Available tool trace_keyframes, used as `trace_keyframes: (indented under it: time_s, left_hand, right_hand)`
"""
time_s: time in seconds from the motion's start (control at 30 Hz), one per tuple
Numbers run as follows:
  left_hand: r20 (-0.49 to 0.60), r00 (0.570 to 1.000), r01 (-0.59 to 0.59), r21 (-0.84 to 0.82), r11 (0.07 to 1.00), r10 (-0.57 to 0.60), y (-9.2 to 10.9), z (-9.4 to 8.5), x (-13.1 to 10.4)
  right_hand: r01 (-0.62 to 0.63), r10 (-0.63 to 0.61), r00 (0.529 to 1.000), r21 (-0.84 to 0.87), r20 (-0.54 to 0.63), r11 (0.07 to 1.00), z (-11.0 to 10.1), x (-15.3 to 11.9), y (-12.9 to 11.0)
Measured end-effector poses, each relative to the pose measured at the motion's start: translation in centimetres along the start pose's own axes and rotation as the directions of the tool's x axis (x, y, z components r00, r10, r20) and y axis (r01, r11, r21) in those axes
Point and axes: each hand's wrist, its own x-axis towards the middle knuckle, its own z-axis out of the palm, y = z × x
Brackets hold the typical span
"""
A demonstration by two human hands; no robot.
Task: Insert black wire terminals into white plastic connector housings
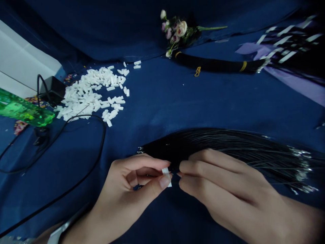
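Observation:
My left hand (137,186) pinches a small white piece (166,173) between thumb and fingertips. Close to its right, my right hand (218,186) has its fingers pressed together; what they hold, if anything, is too small and hidden to name. Behind both hands a long bundle of thin black cords (215,142) lies on the blue cloth (157,112), with silvery metal ends at the right. A heap of small white pieces (86,91) lies at the upper left.
At the left are a green bottle (25,108), a black box (52,88) and a looping black cable (101,145). Artificial flowers (177,30), a tied black bundle (210,63) and a yellow band (197,71) lie farther back. Purple ribbon (291,81) is at the upper right.

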Motion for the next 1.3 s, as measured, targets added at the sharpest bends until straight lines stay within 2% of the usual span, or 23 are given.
trace_keyframes:
  time_s: [0.43,0.57,0.67,0.8,0.93,1.03,1.17,1.3]
  left_hand:
    - [0.015,0.999,-0.049,0.015,0.999,0.048,0.1,0.4,-0.1]
    - [0.056,0.997,-0.047,0.085,0.995,0.043,0.3,0.1,0.0]
    - [0.054,0.998,-0.024,0.051,0.998,0.021,0.1,-0.3,0.0]
    - [0.066,0.997,0.039,-0.058,0.998,-0.035,-0.1,-1.1,0.5]
    - [0.099,0.993,0.067,-0.102,0.993,-0.057,0.1,-1.9,1.3]
    - [0.101,0.994,0.041,-0.11,0.993,-0.03,0.1,-2.1,1.8]
    - [0.067,0.997,0.044,-0.124,0.991,-0.036,0.2,-2.0,2.1]
    - [0.061,0.995,0.085,-0.12,0.989,-0.079,0.2,-2.1,2.3]
  right_hand:
    - [0.011,-0.013,1.0,0.074,0.026,0.997,-0.2,-0.3,0.3]
    - [0.022,-0.023,1.0,-0.047,-0.021,0.999,-1.0,-0.2,0.9]
    - [0.119,-0.127,0.986,-0.078,-0.111,0.99,-1.3,-0.3,1.0]
    - [0.298,-0.299,0.954,-0.076,-0.006,0.951,-0.3,-0.9,0.3]
    - [0.27,-0.242,0.959,-0.221,0.145,0.937,1.1,-1.2,-0.5]
    - [0.25,-0.217,0.967,-0.309,0.137,0.918,1.7,-1.0,-0.4]
    - [0.22,-0.189,0.973,-0.273,0.133,0.936,1.9,-1.0,-0.1]
    - [0.203,-0.174,0.977,-0.306,0.119,0.93,2.2,-1.0,-0.1]
